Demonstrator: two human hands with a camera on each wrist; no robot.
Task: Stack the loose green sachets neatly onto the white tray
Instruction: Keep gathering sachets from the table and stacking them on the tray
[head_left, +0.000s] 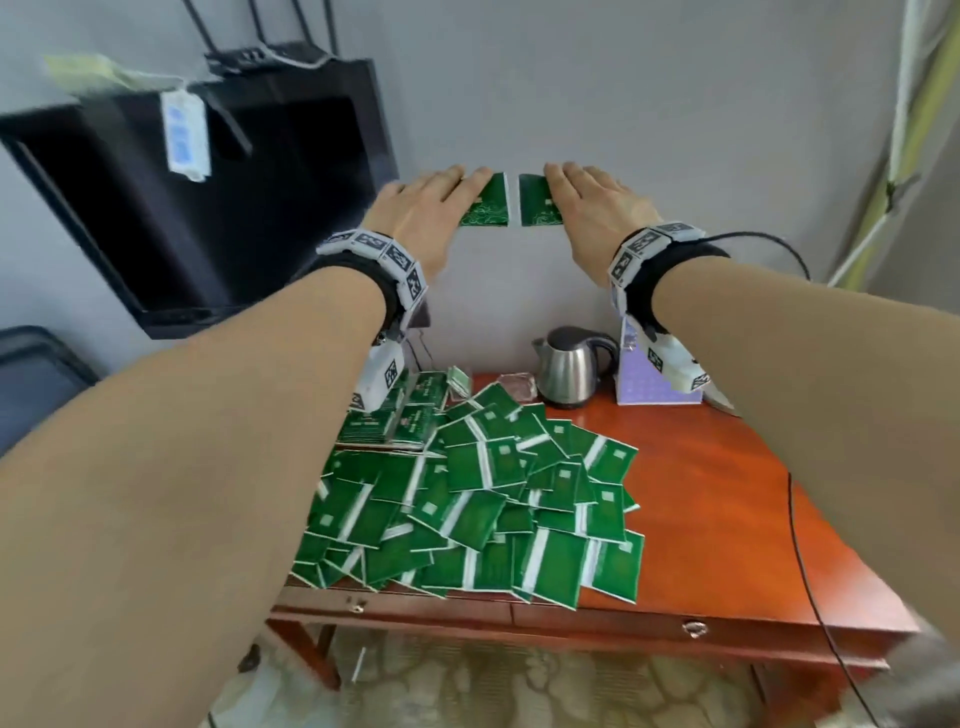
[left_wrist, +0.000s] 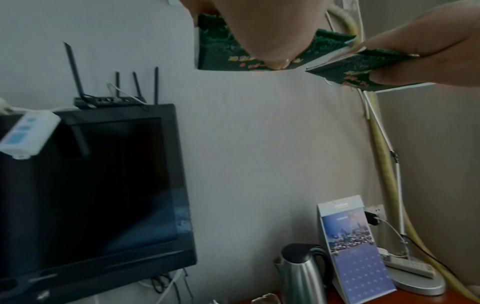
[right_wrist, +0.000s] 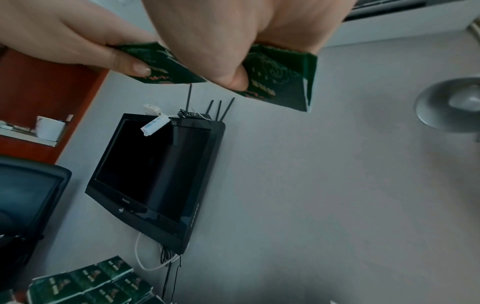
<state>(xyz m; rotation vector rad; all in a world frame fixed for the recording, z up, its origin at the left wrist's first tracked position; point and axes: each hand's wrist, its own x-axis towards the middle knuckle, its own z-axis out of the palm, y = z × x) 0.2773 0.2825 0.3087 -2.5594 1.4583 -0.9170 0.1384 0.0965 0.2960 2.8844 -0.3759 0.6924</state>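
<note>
Both hands are raised high, apparently to show the packets. The left hand (head_left: 423, 208) pinches a flat green foil sachet (head_left: 487, 205) between thumb and fingers; the right hand (head_left: 597, 205) pinches another green sachet (head_left: 535, 205), edges nearly meeting. Far below lies the loose green pile (head_left: 467, 499), neat stacks (head_left: 400, 415) behind it.
</note>
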